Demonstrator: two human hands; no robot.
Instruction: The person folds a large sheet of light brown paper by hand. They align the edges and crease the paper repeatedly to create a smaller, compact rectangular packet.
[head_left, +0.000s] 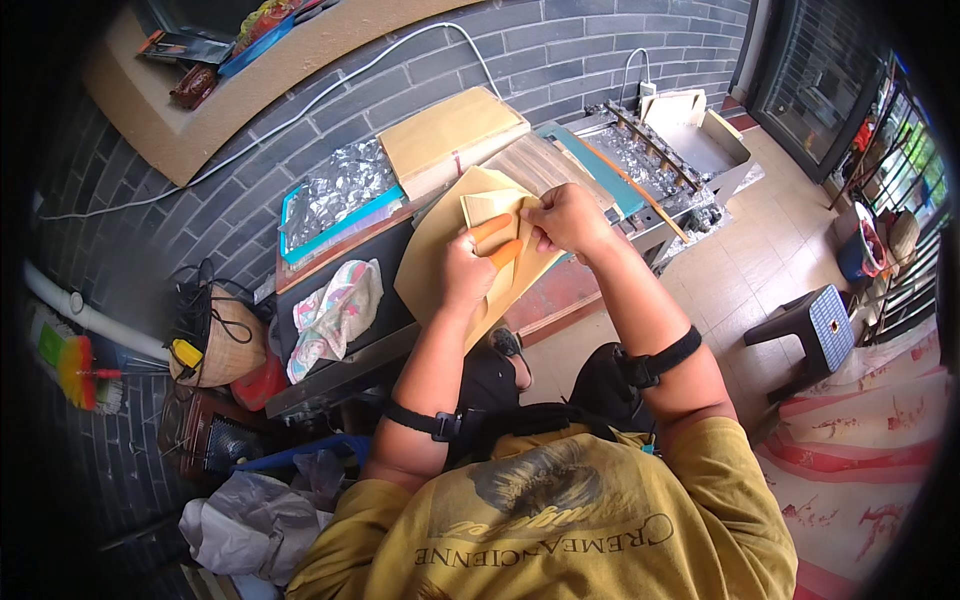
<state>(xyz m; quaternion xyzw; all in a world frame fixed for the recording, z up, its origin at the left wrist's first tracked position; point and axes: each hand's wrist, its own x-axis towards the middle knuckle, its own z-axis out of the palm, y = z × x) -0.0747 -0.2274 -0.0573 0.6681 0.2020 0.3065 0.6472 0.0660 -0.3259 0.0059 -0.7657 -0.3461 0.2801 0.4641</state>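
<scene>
Sheets of tan paper (431, 247) lie fanned over the near part of the workbench, in front of me. My left hand (472, 262), with orange finger covers on two fingers, presses on a smaller folded piece of yellowish paper (491, 202) on top of them. Close by on the right, my right hand (566, 221) pinches the edge of the paper between thumb and fingers. The fingertips of both hands are a short way apart. What lies beneath the folded piece is hidden.
Behind the sheets sits a thick stack of brown paper (454, 135). Left are a blue tray (337, 225) with foil and a crumpled cloth (337, 315). A thin wooden stick (637, 187) and an open box (712, 150) are at right; a plastic stool (810, 337) stands on the floor.
</scene>
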